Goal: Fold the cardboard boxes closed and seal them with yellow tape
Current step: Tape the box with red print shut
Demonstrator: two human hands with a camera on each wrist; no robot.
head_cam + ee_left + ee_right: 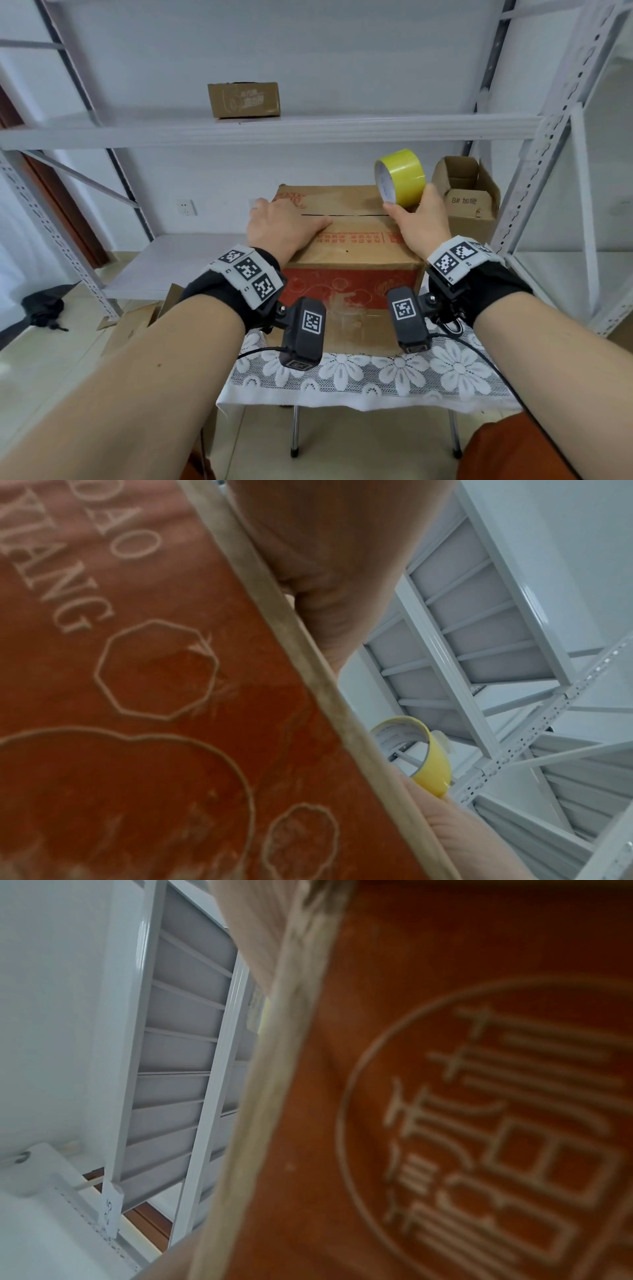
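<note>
Cardboard box [352,240] with red printed sides sits on my lace-covered surface [370,377], its top flaps folded down so they meet along a dark seam across the middle. My left hand [284,226] lies flat on the near flap beside that seam, fingers straight and released, pressing the top down. My right hand [419,219] has its grip closed on the yellow tape roll [399,176], thumb and fingers clasping its lower edge, the roll held up on edge above the box's right rear corner. From the left wrist view I see the red side of the box close up, the roll [416,753] and part of the right hand beyond its top edge. The right wrist view is blurred and shows mostly the red printed side and white shelving.

A smaller open box [469,195] stands just to the right, behind the main box, its flaps up. Another small box [244,100] rests on the upper shelf [274,128] of the white metal rack. Flattened cardboard [133,325] lies on the floor to the left, and a dark bag [42,306] farther left.
</note>
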